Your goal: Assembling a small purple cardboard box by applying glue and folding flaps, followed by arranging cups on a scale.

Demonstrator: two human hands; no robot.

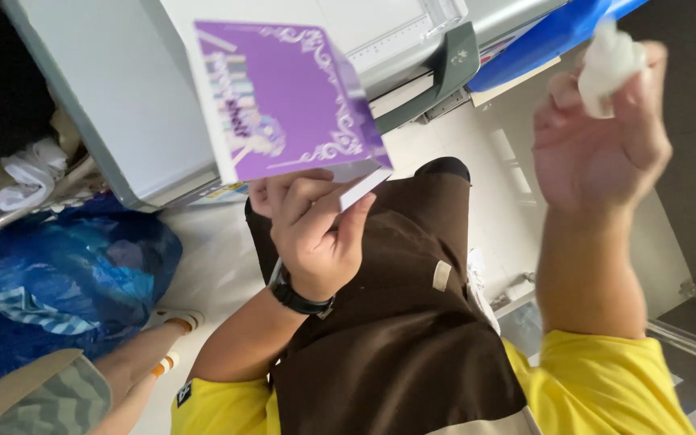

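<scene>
Room: pale tiled floor (219, 266), grey paper trimmer (147, 97) above, blue plastic bag (66, 274) at side.
Left hand (312, 234): closed on lower edge of purple card (283, 97), held up.
Right hand (598, 129): fingers pinching crumpled white scrap (610, 60).
Card handling: seems light, fairly stiff, glossy; best gripped by edges.

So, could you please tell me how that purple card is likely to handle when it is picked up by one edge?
The purple card probably stays fairly stiff: it stands flat above the left hand, gripped only at its lower edge. It looks thin, so likely light. Its surface seems glossy, so it may slip in a loose pinch.
</scene>
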